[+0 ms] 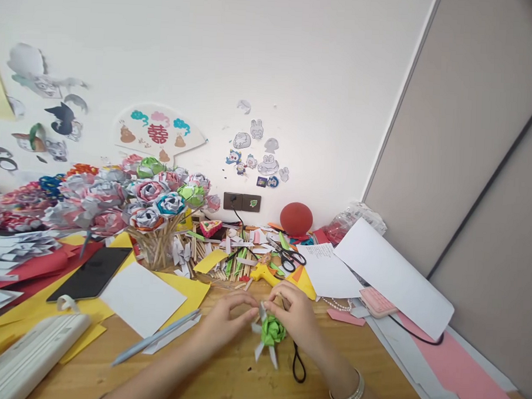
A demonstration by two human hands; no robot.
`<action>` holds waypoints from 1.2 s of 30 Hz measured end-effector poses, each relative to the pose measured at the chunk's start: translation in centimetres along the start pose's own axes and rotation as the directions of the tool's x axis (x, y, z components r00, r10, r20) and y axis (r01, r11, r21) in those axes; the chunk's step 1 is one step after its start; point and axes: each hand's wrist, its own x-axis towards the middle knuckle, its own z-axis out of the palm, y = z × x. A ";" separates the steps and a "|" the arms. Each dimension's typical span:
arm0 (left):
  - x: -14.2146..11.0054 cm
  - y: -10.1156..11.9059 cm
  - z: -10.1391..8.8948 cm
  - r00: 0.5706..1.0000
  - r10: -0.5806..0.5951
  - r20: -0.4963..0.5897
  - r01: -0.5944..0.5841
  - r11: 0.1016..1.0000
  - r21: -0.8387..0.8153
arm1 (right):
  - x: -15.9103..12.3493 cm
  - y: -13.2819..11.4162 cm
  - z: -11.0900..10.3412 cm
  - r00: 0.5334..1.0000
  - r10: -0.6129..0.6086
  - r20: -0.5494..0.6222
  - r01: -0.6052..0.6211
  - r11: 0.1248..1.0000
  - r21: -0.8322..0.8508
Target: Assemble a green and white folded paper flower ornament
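Centrally, a green paper flower [272, 332] sits just below the fingertips, where the left hand [226, 316] and right hand [296, 318] pinch a white strip [262, 310]. Beyond the fingers lie a yellow glue gun [263, 274] and scissors [290, 255]; left of them, a blue pen [156, 337].

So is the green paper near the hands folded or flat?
Folded: the green paper forms a layered bloom, with pale strips sticking out.

A wooden table [227, 377] bears yellow paper [192, 289], apparently sticks [223, 272]
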 end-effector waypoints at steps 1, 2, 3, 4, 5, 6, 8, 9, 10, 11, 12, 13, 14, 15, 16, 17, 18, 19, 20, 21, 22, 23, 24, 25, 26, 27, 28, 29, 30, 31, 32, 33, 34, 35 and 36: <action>-0.1 0.1 0.3 1.000 -0.014 -0.013 0.014 0.999 0.029 | -0.1 0.0 0.2 1.000 -0.018 0.026 0.018 1.000 -0.008; -0.1 0.1 0.6 0.999 -0.031 -0.024 0.032 0.998 0.053 | -0.1 0.1 0.5 0.998 -0.029 0.047 0.030 0.999 -0.022; -0.1 0.0 0.8 0.998 -0.046 -0.033 0.048 0.996 0.073 | -0.1 0.3 0.7 0.998 -0.034 0.060 0.037 0.998 -0.040; -0.1 -0.2 1.0 0.997 -0.059 -0.042 0.063 0.994 0.093 | -0.1 0.5 1.0 0.998 -0.031 0.059 0.035 0.997 -0.063; 0.0 -0.4 1.1 0.996 -0.071 -0.050 0.077 0.990 0.115 | -0.1 0.7 1.2 0.999 -0.023 0.048 0.027 0.996 -0.086; 0.1 -0.7 1.1 0.995 -0.080 -0.056 0.087 0.986 0.142 | -0.1 1.0 1.4 0.999 -0.015 0.034 0.019 0.994 -0.105; 0.2 -1.4 1.0 0.995 -0.082 -0.048 0.090 0.977 0.191 | 0.0 1.3 1.4 1.000 -0.010 0.015 0.012 0.990 -0.141; 0.2 -1.8 1.0 0.997 -0.070 -0.027 0.074 0.976 0.204 | 0.1 1.4 1.3 1.000 -0.011 0.012 0.012 0.987 -0.162; 0.2 -2.1 0.9 0.999 -0.051 -0.001 0.050 0.978 0.203 | 0.1 1.5 1.1 1.000 -0.009 0.008 0.010 0.982 -0.190; 0.2 -2.3 0.8 0.999 -0.032 0.031 0.025 0.979 0.201 | 0.2 1.6 0.8 1.000 -0.003 0.000 0.003 0.974 -0.226; 0.2 -2.5 0.8 0.998 -0.013 0.060 0.001 0.980 0.199 | 0.3 1.7 0.5 1.000 0.006 -0.012 -0.009 0.963 -0.269; 0.1 -2.7 0.7 0.997 0.001 0.081 -0.017 0.979 0.202 | 0.3 1.9 0.2 0.999 0.019 -0.026 -0.026 0.949 -0.315; 0.1 -2.8 0.8 0.995 0.009 0.095 -0.029 0.977 0.212 | 0.4 2.1 -0.1 0.999 0.033 -0.042 -0.046 0.932 -0.360; 0.1 -2.9 0.8 0.995 0.016 0.101 -0.039 0.974 0.224 | 0.4 2.4 -0.3 0.997 0.051 -0.052 -0.068 0.916 -0.396; 0.0 -2.9 0.8 0.994 0.023 0.103 -0.047 0.971 0.235 | 0.4 2.7 -0.5 0.996 0.073 -0.058 -0.091 0.901 -0.425; 0.1 -3.0 0.9 0.995 0.027 0.098 -0.051 0.968 0.245 | 0.5 3.0 -0.6 0.994 0.095 -0.058 -0.111 0.889 -0.445; 0.1 -3.1 0.9 0.995 0.030 0.090 -0.052 0.966 0.254 | 0.5 3.3 -0.7 0.992 0.117 -0.049 -0.126 0.882 -0.454; 0.2 -3.2 0.9 0.996 0.029 0.079 -0.049 0.964 0.262 | 0.5 3.6 -0.7 0.990 0.136 -0.034 -0.137 0.881 -0.453; 0.3 -3.3 0.9 0.998 0.027 0.063 -0.044 0.962 0.271 | 0.5 3.8 -0.8 0.988 0.151 -0.011 -0.140 0.887 -0.440; 0.4 -3.3 0.8 0.998 0.030 0.047 -0.042 0.959 0.282 | 0.5 3.9 -0.8 0.987 0.160 0.018 -0.138 0.899 -0.415; 0.4 -3.4 0.7 0.999 0.042 0.032 -0.049 0.955 0.293 | 0.6 3.9 -0.9 0.985 0.166 0.047 -0.136 0.914 -0.383; 0.5 -3.4 0.6 0.998 0.067 0.020 -0.070 0.949 0.307 | 0.6 3.9 -1.0 0.982 0.175 0.070 -0.140 0.927 -0.347; 0.5 -3.3 0.5 0.995 0.102 0.011 -0.100 0.941 0.324 | 0.7 3.8 -1.1 0.978 0.189 0.086 -0.154 0.939 -0.309; 0.5 -3.3 0.4 0.990 0.141 -0.002 -0.131 0.929 0.347 | 0.8 3.7 -1.3 0.974 0.207 0.095 -0.176 0.948 -0.265; 0.5 -3.1 0.3 0.984 0.178 -0.016 -0.159 0.914 0.372 | 0.9 3.5 -1.4 0.969 0.225 0.099 -0.200 0.956 -0.213; 0.5 -3.0 0.2 0.978 0.208 -0.032 -0.178 0.899 0.399 | 1.0 3.3 -1.6 0.966 0.239 0.099 -0.223 0.963 -0.152; 0.4 -2.9 0.2 0.973 0.228 -0.046 -0.187 0.886 0.423 | 1.0 3.1 -1.7 0.964 0.246 0.100 -0.238 0.968 -0.081; 0.3 -2.7 0.1 0.969 0.240 -0.057 -0.191 0.877 0.441 | 1.1 3.0 -1.8 0.964 0.244 0.107 -0.245 0.969 -0.006; 0.3 -2.6 0.1 0.967 0.247 -0.067 -0.192 0.873 0.448 | 1.1 2.8 -1.9 0.964 0.238 0.118 -0.247 0.967 0.069; 0.2 -2.5 0.1 0.966 0.248 -0.075 -0.190 0.874 0.447 | 1.2 2.7 -2.0 0.964 0.233 0.129 -0.250 0.959 0.137; 0.2 -2.5 0.1 0.966 0.243 -0.084 -0.183 0.879 0.440 | 1.2 2.5 -2.0 0.962 0.232 0.142 -0.256 0.948 0.190; 0.2 -2.4 0.2 0.968 0.230 -0.098 -0.167 0.888 0.429 | 1.1 2.4 -1.9 0.960 0.234 0.153 -0.265 0.937 0.228; 0.2 -2.4 0.2 0.972 0.208 -0.113 -0.144 0.898 0.415 | 1.1 2.3 -1.9 0.958 0.240 0.160 -0.274 0.929 0.249; 0.1 -2.3 0.2 0.976 0.179 -0.127 -0.115 0.911 0.397 | 1.1 2.2 -1.8 0.956 0.247 0.159 -0.282 0.925 0.254; 0.1 -2.2 0.2 0.980 0.145 -0.135 -0.085 0.924 0.374 | 1.0 2.1 -1.8 0.955 0.254 0.150 -0.285 0.926 0.247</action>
